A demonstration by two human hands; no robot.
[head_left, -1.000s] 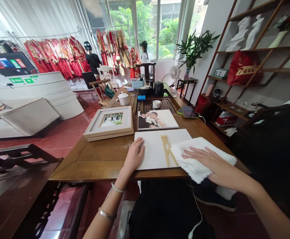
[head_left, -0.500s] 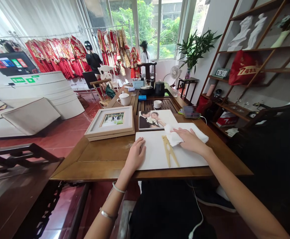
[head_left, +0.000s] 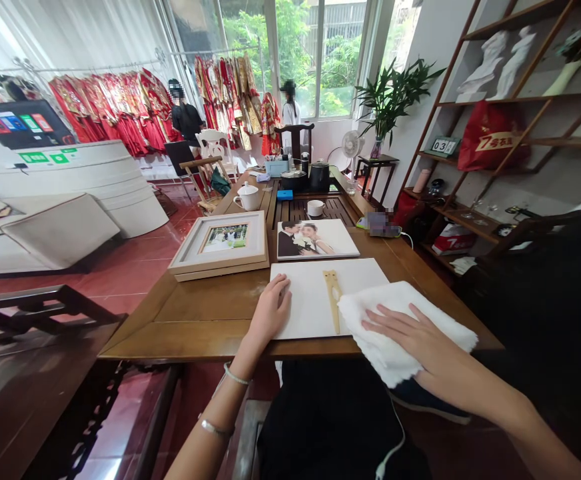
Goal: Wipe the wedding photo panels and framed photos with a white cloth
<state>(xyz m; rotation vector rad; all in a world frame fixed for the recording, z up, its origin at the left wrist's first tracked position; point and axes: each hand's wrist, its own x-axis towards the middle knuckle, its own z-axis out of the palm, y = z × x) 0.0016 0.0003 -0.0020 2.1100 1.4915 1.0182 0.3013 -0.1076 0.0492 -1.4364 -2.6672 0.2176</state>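
Observation:
A white board (head_left: pixel 304 299) lies flat at the table's near edge. My left hand (head_left: pixel 272 303) rests on its left side, fingers loosely extended and nothing in them. Under my right hand (head_left: pixel 413 337) is a white fluffy cloth (head_left: pixel 390 298); the palm is down and the fingers are spread flat over it. The cloth covers the board's right part and droops past the table edge. Left of the cloth, a pale yellow flat tool (head_left: pixel 331 293) with two legs lies on the board, one leg hidden by the cloth. Just behind is a printed couple photo panel (head_left: pixel 338 241).
Wooden picture frames (head_left: pixel 219 248) are stacked at left, near a lidded white cup (head_left: pixel 247 197). A small white cup (head_left: pixel 315 208) sits on the tea tray (head_left: pixel 295 212). A phone (head_left: pixel 381 227) with a cable lies at right. Two people stand near the clothes racks.
My right hand has swept the cloth right and toward me, from the board's far right corner over its near edge. The cloth now hides one tool leg. My left hand has stayed put.

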